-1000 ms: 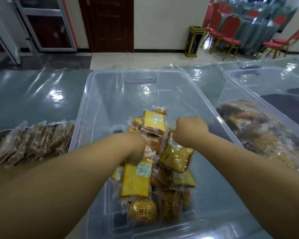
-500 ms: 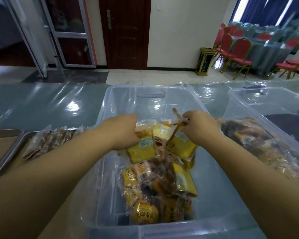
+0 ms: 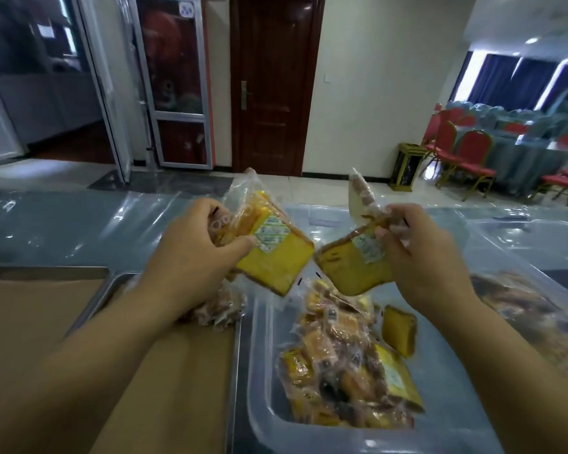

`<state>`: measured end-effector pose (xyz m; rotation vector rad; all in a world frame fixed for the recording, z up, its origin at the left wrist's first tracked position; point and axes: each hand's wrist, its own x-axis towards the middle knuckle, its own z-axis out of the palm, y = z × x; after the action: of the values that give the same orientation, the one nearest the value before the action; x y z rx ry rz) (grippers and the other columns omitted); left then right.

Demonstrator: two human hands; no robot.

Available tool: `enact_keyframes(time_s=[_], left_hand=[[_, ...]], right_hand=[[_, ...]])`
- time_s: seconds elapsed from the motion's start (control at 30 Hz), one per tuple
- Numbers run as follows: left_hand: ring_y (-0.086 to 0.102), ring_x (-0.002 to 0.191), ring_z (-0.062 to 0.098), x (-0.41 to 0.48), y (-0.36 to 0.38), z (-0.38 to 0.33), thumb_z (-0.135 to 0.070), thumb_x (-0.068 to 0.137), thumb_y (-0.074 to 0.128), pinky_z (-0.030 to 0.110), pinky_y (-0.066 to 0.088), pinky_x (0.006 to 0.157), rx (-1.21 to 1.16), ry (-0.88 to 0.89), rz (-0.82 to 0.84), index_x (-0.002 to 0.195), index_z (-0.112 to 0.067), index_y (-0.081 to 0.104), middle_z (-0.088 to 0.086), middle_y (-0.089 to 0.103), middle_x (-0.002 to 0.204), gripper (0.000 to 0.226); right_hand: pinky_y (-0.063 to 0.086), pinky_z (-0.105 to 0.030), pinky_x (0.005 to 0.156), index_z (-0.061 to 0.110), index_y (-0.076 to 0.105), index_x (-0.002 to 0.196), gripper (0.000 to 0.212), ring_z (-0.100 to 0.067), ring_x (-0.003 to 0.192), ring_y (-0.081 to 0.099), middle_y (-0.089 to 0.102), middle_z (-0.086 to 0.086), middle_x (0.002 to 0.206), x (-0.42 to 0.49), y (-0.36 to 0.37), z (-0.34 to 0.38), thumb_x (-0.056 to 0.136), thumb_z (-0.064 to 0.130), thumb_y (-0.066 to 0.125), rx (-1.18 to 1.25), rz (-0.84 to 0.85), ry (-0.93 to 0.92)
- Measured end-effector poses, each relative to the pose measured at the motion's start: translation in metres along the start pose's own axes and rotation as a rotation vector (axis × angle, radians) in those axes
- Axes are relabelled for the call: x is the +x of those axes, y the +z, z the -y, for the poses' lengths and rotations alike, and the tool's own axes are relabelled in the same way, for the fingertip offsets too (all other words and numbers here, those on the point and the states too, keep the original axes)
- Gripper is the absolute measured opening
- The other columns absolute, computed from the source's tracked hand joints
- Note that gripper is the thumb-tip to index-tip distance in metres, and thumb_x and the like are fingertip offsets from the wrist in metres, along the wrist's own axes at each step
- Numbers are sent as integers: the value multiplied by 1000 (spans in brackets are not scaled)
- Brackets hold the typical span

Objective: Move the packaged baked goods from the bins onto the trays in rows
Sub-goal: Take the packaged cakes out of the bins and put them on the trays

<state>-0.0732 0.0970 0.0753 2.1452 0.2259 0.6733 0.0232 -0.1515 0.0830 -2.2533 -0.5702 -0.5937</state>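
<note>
Two hands point(image 3: 191, 257), two bins point(image 3: 265, 424), two trays point(image 3: 110, 285), cake packets point(image 3: 341, 371) past counting.

No text can be read. The white-green label point(image 3: 269, 235) on the cake packet point(image 3: 277, 268) in the left hand point(image 3: 191, 257) is blurred, and so is the similar label point(image 3: 369, 245) on the second cake packet point(image 3: 348, 273) in the right hand point(image 3: 430, 260). The blue-white sticker point(image 3: 186, 8) on the glass door point(image 3: 174, 77) is too small.

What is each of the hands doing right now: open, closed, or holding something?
Left hand: closed, gripping the bright yellow cake packet.
Right hand: closed, pinching the browner cake packet near its top.
</note>
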Motion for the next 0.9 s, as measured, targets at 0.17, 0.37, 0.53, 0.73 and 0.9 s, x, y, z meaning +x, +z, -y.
enact_keyframes(time_s=[0.17, 0.37, 0.53, 0.73, 0.9], left_hand=[[66, 70, 16, -16, -78, 29, -62, 57, 65, 48, 56, 64, -86, 6, -89, 87, -38, 50, -6, 64, 81, 40], [65, 73, 14, -50, -177, 92, -57, 60, 66, 49, 55, 69, -71, -70, -120, 85, -35, 55, -7, 66, 79, 35], [64, 72, 14, -78, -232, 151, -31, 71, 78, 30, 49, 56, -62, -189, -167, 84, -27, 57, -5, 66, 79, 26], [66, 72, 9, -98, -256, 213, -20, 77, 74, 17, 47, 49, -97, -365, -128, 88, -29, 56, -5, 67, 84, 23], [64, 75, 22, -95, -260, 251, -12, 78, 73, 39, 56, 58, -49, -503, -198, 89, -21, 54, 3, 65, 85, 24]], right_hand=[[40, -24, 58, 43, 45, 111, 22, -2, 74, 48, 46, 28, 80, -19, 21, 81, 92, 34, 51, 21, -99, -65], [43, -26, 58, 38, 51, 111, 21, -3, 71, 51, 51, 21, 78, -47, 77, 179, 91, 33, 52, 22, -17, -89], [40, -27, 60, 31, 51, 115, 24, -8, 71, 49, 51, 12, 81, -72, 140, 225, 91, 36, 52, -88, 182, -108], [44, -33, 65, 24, 54, 105, 21, -25, 82, 57, 60, -1, 85, -88, 219, 243, 89, 37, 55, -139, 459, -61], [42, -29, 54, 26, 47, 91, 11, -15, 64, 52, 52, 8, 68, -88, 290, 249, 89, 34, 53, -40, 504, -41]])
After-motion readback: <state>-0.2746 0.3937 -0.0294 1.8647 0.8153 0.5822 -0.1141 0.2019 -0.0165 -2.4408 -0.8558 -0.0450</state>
